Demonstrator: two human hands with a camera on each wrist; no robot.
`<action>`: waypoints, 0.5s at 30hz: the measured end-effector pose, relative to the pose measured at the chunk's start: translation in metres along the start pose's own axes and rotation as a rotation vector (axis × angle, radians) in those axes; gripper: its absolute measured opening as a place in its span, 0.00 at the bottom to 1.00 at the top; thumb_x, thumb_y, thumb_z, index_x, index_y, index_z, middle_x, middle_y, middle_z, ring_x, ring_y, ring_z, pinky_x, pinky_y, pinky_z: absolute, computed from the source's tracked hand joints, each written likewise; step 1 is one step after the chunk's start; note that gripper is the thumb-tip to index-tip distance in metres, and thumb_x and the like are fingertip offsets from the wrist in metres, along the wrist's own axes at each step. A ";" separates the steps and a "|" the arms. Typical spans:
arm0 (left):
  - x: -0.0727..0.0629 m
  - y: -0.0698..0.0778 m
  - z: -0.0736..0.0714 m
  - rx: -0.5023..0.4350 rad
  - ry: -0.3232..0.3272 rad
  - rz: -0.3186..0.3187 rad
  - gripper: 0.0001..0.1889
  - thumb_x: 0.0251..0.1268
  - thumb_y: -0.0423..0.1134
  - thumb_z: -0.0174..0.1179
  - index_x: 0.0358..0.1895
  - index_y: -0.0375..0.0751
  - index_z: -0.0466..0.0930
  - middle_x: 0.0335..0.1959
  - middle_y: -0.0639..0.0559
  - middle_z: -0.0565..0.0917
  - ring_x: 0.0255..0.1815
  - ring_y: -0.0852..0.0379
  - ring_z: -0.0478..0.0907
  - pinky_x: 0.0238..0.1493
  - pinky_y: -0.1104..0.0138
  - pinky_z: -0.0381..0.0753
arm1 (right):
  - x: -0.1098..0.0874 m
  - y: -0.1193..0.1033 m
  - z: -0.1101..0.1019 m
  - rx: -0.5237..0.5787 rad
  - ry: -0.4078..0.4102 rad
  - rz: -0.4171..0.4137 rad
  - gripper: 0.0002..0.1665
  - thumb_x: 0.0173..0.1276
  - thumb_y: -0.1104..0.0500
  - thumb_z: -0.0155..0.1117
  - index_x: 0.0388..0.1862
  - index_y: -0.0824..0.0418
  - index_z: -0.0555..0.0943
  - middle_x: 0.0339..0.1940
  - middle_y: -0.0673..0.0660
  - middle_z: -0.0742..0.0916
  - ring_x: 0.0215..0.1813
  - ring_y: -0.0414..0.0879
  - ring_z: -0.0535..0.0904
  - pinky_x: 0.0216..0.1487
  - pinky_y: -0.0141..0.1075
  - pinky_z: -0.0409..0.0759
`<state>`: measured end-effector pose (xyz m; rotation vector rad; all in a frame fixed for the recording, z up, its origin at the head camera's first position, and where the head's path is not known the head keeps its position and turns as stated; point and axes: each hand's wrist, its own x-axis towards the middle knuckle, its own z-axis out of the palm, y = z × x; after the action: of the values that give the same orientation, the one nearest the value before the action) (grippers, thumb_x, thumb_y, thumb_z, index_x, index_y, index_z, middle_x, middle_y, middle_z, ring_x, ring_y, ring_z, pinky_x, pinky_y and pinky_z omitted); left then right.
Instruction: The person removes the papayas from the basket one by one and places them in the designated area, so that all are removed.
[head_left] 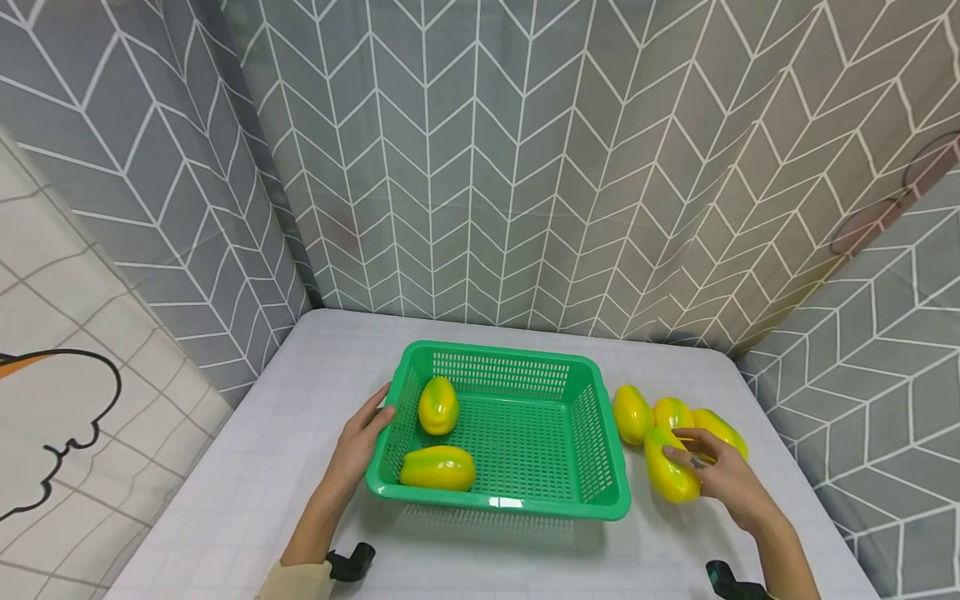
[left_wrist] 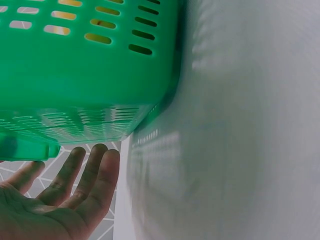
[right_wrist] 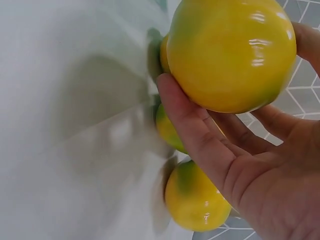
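Note:
A green plastic basket [head_left: 517,504] stands on the table with two yellow-green papayas inside: one papaya [head_left: 438,406] at the back left, another papaya [head_left: 438,468] at the front left. My left hand [head_left: 358,442] is at the basket's left side, thumb by the rim, its fingers fairly straight in the left wrist view. Right of the basket, my right hand [head_left: 720,471] grips a papaya [right_wrist: 230,55] between thumb and fingers, raised off the table in the right wrist view. Behind it lie a papaya [head_left: 632,414], a second papaya [head_left: 672,412] and a third papaya [head_left: 720,431].
A white table [head_left: 337,350] bears everything. Grey patterned curtains [head_left: 480,167] hang behind the table and on both sides. A white gridded cloth [head_left: 75,292] with a cartoon outline hangs at the far left.

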<state>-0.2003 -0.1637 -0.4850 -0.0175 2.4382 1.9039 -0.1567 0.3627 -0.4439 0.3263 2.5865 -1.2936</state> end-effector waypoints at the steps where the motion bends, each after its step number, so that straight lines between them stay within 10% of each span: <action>1: 0.000 0.000 0.000 0.000 0.001 -0.001 0.32 0.88 0.54 0.45 0.87 0.50 0.54 0.85 0.37 0.62 0.83 0.34 0.65 0.75 0.43 0.77 | 0.000 0.001 0.001 -0.004 0.000 0.002 0.48 0.80 0.38 0.60 0.83 0.67 0.59 0.81 0.77 0.65 0.70 0.68 0.76 0.55 0.46 0.89; 7: 0.000 -0.001 0.000 0.000 0.011 -0.012 0.32 0.88 0.55 0.46 0.86 0.52 0.56 0.79 0.35 0.71 0.75 0.37 0.75 0.71 0.48 0.82 | 0.000 0.003 0.003 -0.045 -0.005 0.001 0.49 0.80 0.36 0.60 0.82 0.68 0.60 0.80 0.78 0.67 0.73 0.73 0.73 0.56 0.47 0.89; 15: 0.000 0.000 0.000 -0.015 -0.003 -0.007 0.32 0.88 0.54 0.46 0.87 0.51 0.54 0.86 0.38 0.60 0.85 0.34 0.60 0.79 0.40 0.71 | -0.004 0.005 0.008 -0.070 0.009 -0.005 0.49 0.78 0.36 0.63 0.81 0.67 0.62 0.79 0.77 0.69 0.74 0.75 0.70 0.54 0.48 0.90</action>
<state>-0.2003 -0.1641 -0.4851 -0.0232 2.4187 1.9176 -0.1504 0.3586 -0.4514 0.3143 2.6341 -1.2025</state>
